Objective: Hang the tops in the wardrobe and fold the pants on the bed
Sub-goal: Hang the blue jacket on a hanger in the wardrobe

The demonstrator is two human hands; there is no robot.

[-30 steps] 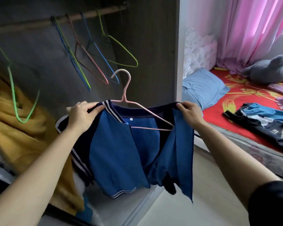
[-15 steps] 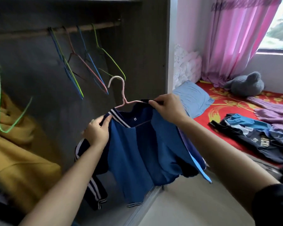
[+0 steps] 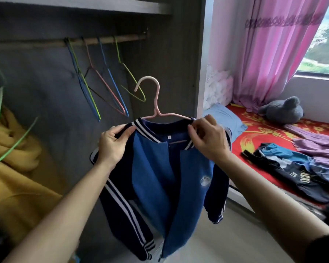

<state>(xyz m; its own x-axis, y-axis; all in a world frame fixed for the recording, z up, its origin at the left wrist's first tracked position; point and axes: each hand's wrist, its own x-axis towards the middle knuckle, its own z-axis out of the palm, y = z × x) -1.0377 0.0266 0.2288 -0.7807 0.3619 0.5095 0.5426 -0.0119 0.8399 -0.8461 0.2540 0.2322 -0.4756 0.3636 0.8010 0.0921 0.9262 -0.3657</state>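
Observation:
A blue jacket with navy sleeves and white stripes hangs open-fronted on a pink hanger in front of the open wardrobe. My left hand grips its left shoulder beside the striped collar. My right hand pinches the collar on the right side. The hanger's hook stands free below the wooden rail. On the bed lies a pile of dark and blue clothes next to purple knitwear.
Several empty wire hangers hang on the rail, with one green hanger at the far left. A yellow cloth fills the wardrobe's left. A blue pillow, a grey plush toy and a pink curtain are at the right.
The jacket now sits squarely on the hanger with both shoulders on it. My right hand shifted from the shoulder to the right collar, and the left moved up to the left shoulder.

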